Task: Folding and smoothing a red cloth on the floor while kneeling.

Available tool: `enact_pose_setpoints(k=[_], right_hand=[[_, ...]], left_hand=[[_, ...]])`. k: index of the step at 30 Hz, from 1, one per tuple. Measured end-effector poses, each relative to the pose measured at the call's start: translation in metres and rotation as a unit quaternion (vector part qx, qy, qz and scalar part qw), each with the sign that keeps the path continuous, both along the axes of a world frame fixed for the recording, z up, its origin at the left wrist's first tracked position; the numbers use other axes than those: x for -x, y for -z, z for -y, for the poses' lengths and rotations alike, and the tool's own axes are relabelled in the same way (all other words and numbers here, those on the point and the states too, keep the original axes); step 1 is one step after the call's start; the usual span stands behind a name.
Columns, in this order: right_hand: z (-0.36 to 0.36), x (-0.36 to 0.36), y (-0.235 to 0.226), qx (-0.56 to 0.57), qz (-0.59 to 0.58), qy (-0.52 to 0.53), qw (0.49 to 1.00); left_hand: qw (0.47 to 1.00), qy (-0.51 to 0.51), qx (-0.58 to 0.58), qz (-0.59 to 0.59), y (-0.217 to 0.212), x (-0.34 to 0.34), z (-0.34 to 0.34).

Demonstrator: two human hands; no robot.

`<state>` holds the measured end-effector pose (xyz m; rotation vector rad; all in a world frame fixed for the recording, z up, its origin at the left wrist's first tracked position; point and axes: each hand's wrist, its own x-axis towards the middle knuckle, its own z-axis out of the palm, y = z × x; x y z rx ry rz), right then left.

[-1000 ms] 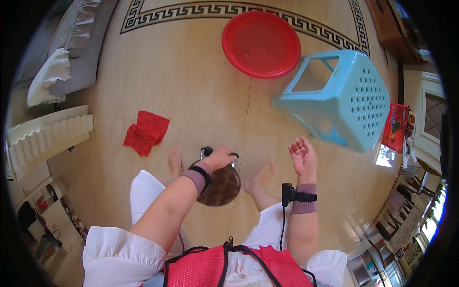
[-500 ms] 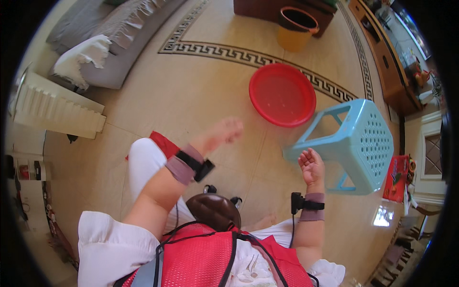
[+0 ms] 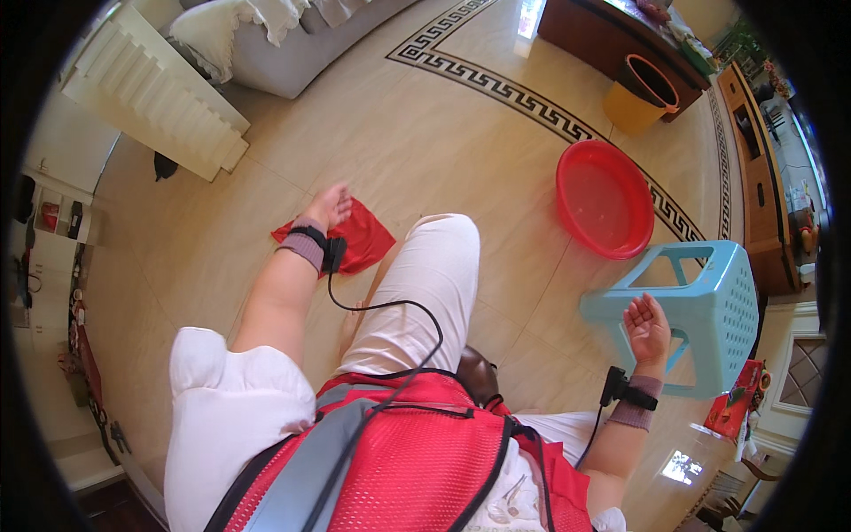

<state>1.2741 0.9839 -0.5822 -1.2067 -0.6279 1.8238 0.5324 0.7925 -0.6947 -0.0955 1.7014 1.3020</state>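
My left hand (image 3: 331, 207) is stretched out to the left, over or beside the upper edge of a red cloth (image 3: 365, 238) that lies on the floor. Its fingers are loosely bent and nothing shows in them; whether they touch the cloth I cannot tell. On the right, my right hand (image 3: 647, 330) is raised, palm up and fingers apart, with nothing in it. It appears in front of a light blue plastic stool (image 3: 691, 293) that lies tipped on its side. Beyond the stool stands a round red basin (image 3: 605, 199), seemingly with water in it.
A brown rounded seat (image 3: 479, 377) is partly hidden beneath me. Farther off are an orange bin (image 3: 634, 102), a grey sofa (image 3: 279, 62) and a cream stepped piece (image 3: 155, 89). A red box (image 3: 734, 406) is by the stool, and a wooden cabinet (image 3: 758, 177) lines the right.
My view has turned left. My left hand has moved left, from over the middle floor to the red cloth, which now shows more fully. My right hand stays raised and open.
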Motion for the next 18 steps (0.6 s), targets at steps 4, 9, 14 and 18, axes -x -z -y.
enact_pose_setpoints(k=[4, 9, 14, 18], right_hand=[[0.02, -0.043, -0.01, 0.037, 0.042, 0.094, 0.994], [0.03, 0.0, 0.004, 0.066, 0.06, 0.029, 0.996], [0.06, 0.008, -0.007, 0.119, 0.089, 0.058, 0.987], [0.053, 0.028, -0.02, 0.105, 0.074, 0.015, 0.992]], left_hand=[[0.984, 0.018, 0.179, 0.011, 0.076, -0.055, 0.024], [0.976, 0.092, 0.178, -0.085, 0.117, -0.019, 0.098], [0.872, 0.193, 0.379, -0.243, 0.081, -0.054, 0.048], [0.866, 0.216, 0.377, -0.248, 0.089, -0.043, 0.064]])
